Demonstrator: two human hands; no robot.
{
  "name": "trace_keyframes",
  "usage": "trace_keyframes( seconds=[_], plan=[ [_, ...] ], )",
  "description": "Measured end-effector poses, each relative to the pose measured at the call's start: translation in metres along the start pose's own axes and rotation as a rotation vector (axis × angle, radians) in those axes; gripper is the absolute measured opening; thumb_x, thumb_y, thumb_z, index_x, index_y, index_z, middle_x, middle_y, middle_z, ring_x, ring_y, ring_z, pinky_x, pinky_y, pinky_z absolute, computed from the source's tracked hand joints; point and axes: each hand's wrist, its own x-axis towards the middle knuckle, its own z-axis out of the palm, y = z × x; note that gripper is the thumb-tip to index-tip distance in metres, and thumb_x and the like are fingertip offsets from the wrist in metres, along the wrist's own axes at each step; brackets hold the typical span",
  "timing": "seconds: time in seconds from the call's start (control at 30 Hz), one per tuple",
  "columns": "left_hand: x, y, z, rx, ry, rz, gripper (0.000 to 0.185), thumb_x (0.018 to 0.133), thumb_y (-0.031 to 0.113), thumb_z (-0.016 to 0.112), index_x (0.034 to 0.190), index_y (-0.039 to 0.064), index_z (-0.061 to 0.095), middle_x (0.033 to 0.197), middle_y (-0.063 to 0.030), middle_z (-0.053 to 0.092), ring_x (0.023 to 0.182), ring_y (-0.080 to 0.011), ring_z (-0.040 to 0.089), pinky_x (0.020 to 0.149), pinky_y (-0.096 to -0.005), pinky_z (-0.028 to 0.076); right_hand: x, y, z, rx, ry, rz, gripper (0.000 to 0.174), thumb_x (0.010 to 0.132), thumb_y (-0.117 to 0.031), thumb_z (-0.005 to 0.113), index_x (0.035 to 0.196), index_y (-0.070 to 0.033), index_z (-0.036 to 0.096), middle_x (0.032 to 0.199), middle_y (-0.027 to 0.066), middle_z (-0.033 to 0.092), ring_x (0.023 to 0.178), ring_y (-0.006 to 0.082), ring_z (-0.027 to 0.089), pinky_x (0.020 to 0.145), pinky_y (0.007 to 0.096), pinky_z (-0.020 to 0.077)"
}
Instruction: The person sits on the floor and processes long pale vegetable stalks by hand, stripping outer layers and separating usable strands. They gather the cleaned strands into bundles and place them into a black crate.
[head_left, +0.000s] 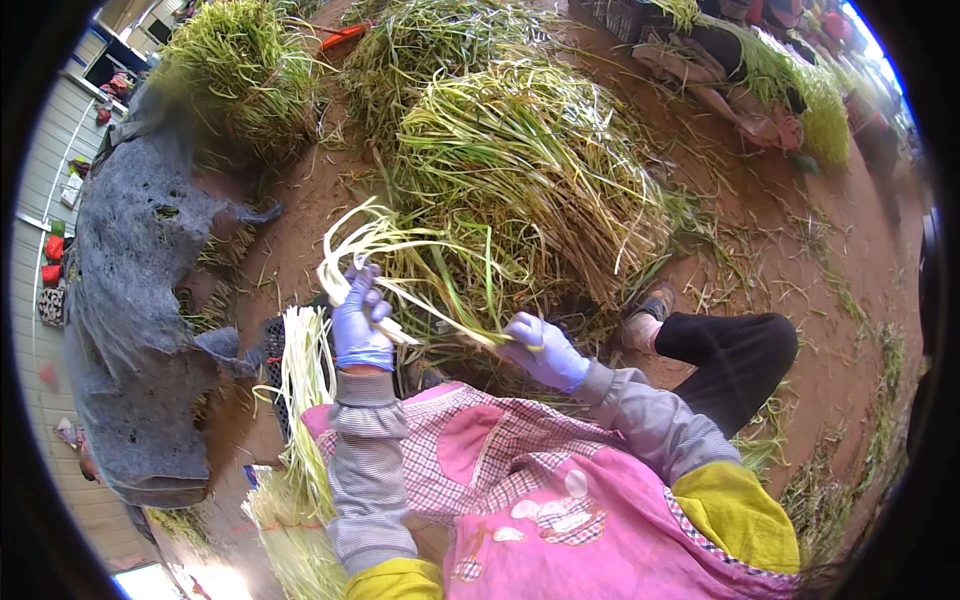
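Both hands wear thin purple gloves. My left hand (361, 319) is closed around a small bunch of pale, yellow-white plant stalks (375, 232), whose long ends curve up and over to the right. On the right, my right hand (546, 349) pinches the end of a longer yellow-green stalk (457, 324) that stretches between the hands. Beyond them a large bundle of green and straw-brown stalks (525, 165) lies on loose leaves. Beside my left forearm, pale trimmed stalks (304, 375) rest over a black plastic crate (276, 375).
A grey torn cloth (135, 300) covers a heap at left. Another green bundle (240, 82) stands at upper left, near an orange-red object (343, 36). A tied pale bundle (289, 525) lies at lower left. My bent leg (727, 360) is at right. People and more stalks (821, 112) are at upper right.
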Motion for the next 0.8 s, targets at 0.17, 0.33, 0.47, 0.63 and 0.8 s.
trace_keyframes(
  seconds=[0.17,0.33,0.47,0.63,0.8],
  plan=[
    [0.002,0.02,-0.013,-0.134,-0.012,-0.026,0.017,0.087,0.009,0.057,0.103,0.006,0.054,0.081,-0.0037,0.06,0.052,-0.0032,0.047,0.034,-0.0134,0.033,-0.077,0.071,-0.018,-0.504,-0.388,0.153,0.022,0.075,-0.022,0.063,0.089,-0.006,0.059,0.079,0.0133,0.056,0.072,0.033,0.058,0.061,0.0403,0.0473],
    [-0.007,0.027,-0.014,-0.055,-0.103,-0.052,0.021,0.087,0.018,0.059,0.104,0.006,0.055,0.079,-0.001,0.058,0.054,-0.0041,0.045,0.036,-0.0142,0.033,-0.094,0.074,-0.035,-0.598,-0.798,0.7,0.034,0.076,-0.03,0.059,0.103,-0.007,0.061,0.089,0.017,0.064,0.084,0.0337,0.062,0.072,0.0408,0.0497],
    [-0.024,-0.009,-0.004,0.141,-0.205,-0.16,0.027,0.086,0.017,0.06,0.11,0.005,0.056,0.073,-0.0005,0.058,0.06,-0.0073,0.055,0.037,-0.0164,0.034,-0.006,0.036,-0.013,0.5,0.008,0.606,0.039,0.084,-0.028,0.061,0.115,-0.005,0.058,0.098,0.0052,0.065,0.073,0.0152,0.059,0.065,0.0277,0.0476],
    [-0.048,-0.037,0.006,0.436,-0.265,-0.367,0.027,0.084,0.014,0.06,0.108,0.004,0.056,0.071,-0.0021,0.058,0.059,-0.0106,0.058,0.038,-0.0174,0.035,0.096,0.011,-0.008,1.489,0.357,0.732,0.024,0.092,-0.023,0.051,0.105,-0.004,0.057,0.089,0.0026,0.064,0.051,0.0015,0.046,0.044,0.0106,0.0386],
    [-0.059,-0.034,0.0,0.544,-0.423,-0.532,0.028,0.084,0.011,0.06,0.11,0.0,0.056,0.075,-0.0041,0.059,0.06,-0.0094,0.057,0.041,-0.0154,0.038,0.104,0.043,-0.074,1.709,0.633,0.672,0.012,0.09,-0.015,0.051,0.096,-0.006,0.057,0.079,-0.0002,0.061,0.053,0.0012,0.048,0.042,0.0113,0.0397]
  ],
)
